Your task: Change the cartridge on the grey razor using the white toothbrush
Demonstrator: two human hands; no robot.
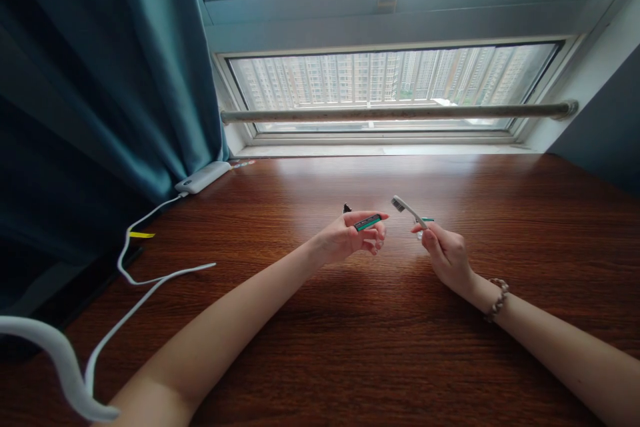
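My left hand (350, 235) is closed on a small black-and-green bar (368, 222), which lies slanted along the fingers; its exact kind is too small to tell. My right hand (447, 252) grips a toothbrush (411, 210) by its pale handle. The brush head, with dark bristles, points up and left toward the bar, and a gap separates the two. Just behind my left hand a small dark object (347, 208) shows in part. Something small, clear and green (427, 219) is partly hidden behind my right hand.
Both hands are above a brown wooden tabletop (320, 354). At its left edge lie a white device (203, 177) with a white cable (127, 240) and a yellow strip (142, 235). A blue curtain (150, 67) hangs at left. A rail (400, 114) crosses the window at the back.
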